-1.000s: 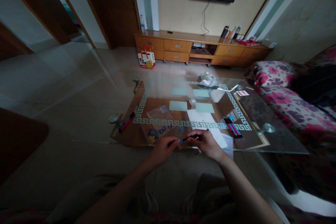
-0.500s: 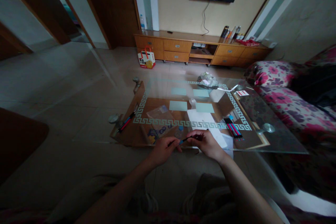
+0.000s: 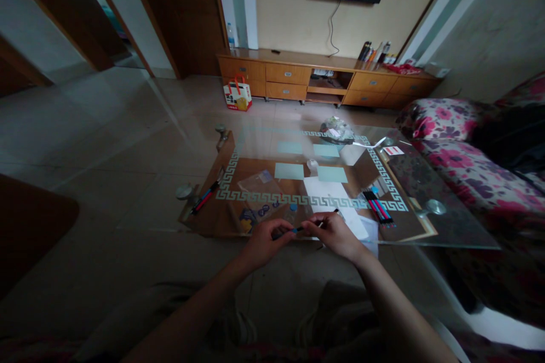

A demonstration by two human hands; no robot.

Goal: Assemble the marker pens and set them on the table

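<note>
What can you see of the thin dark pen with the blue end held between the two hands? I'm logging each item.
The thin dark pen with a blue end is slim and lies nearly level above the near edge of the glass table. The left hand pinches its blue end; the right hand grips the other. Finer details are too small to tell.

Open glass [image 3: 447, 227] rightward past pens [image 3: 378, 207]; plastic bag [image 3: 258, 190] ahead-left.
</note>
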